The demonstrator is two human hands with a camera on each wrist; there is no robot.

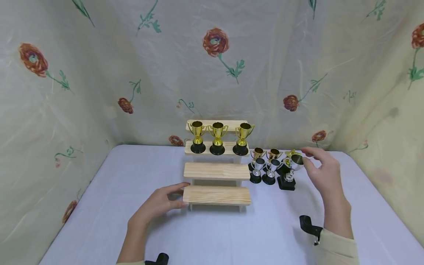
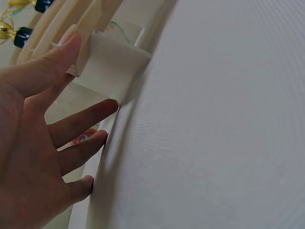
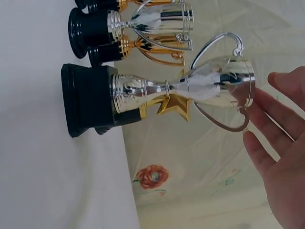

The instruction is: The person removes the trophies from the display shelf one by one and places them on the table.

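A tiered wooden stand (image 1: 216, 195) stands mid-table. My left hand (image 1: 162, 200) holds the left end of its lowest step between thumb and index finger; the other fingers (image 2: 83, 121) are spread. Three gold trophy cups (image 1: 217, 134) stand on a higher step. My right hand (image 1: 322, 169) is beside the rim of a larger silver trophy cup (image 3: 214, 86), fingertips at its rim and handle, thumb apart. This trophy stands upright on its black base (image 3: 90, 98). A gold star trophy (image 3: 176, 106) is partly hidden behind it.
Left of the larger silver trophy stand two small silver cups (image 1: 257, 166), with two bronze cups (image 1: 274, 154) behind them. A white cloth (image 1: 126, 176) covers the table. Flower-printed curtains (image 1: 172, 73) hang at the back and sides.
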